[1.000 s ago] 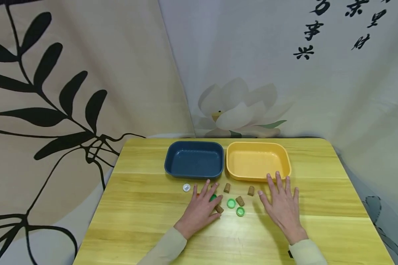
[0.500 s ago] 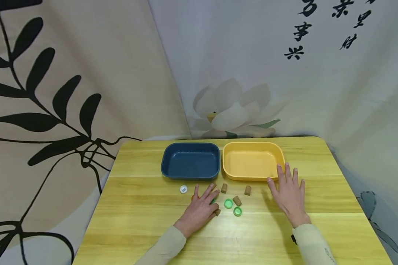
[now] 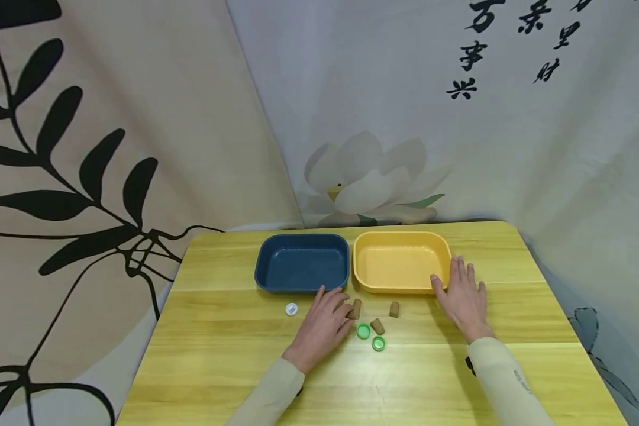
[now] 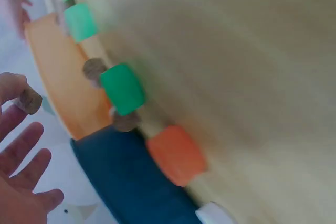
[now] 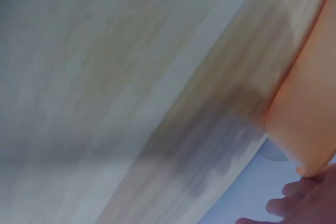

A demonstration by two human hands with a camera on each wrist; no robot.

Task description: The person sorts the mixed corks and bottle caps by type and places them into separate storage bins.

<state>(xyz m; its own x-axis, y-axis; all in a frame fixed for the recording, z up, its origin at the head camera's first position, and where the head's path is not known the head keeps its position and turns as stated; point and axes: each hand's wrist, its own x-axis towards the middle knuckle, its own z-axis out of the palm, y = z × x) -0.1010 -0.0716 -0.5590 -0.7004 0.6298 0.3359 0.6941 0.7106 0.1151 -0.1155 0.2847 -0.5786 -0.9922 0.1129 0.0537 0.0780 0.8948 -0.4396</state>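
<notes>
My left hand (image 3: 322,328) is above the table in front of the blue tray (image 3: 302,290). In the left wrist view it pinches a cork (image 4: 30,101) between thumb and forefinger, the other fingers spread. Below and beside it are a green cap (image 4: 123,88), an orange cap (image 4: 176,155) and more corks (image 4: 94,70). The head view hides the orange cap behind this hand. My right hand (image 3: 465,305) is at the near right corner of the yellow tray (image 3: 402,290), fingers extended along its side; its fingertips meet the corner in the right wrist view.
Two green caps (image 3: 363,331) lie to the right of my left hand, near a tilted cork (image 3: 377,326). Another cork (image 3: 394,309) is before the yellow tray. A white cap (image 3: 291,309) lies left. Printed cloth (image 3: 404,106) hangs behind the wooden table (image 3: 394,396).
My left hand has gone from spread over the caps and corks to pinching a cork. My right hand has shifted from the yellow tray's front edge to its near right corner.
</notes>
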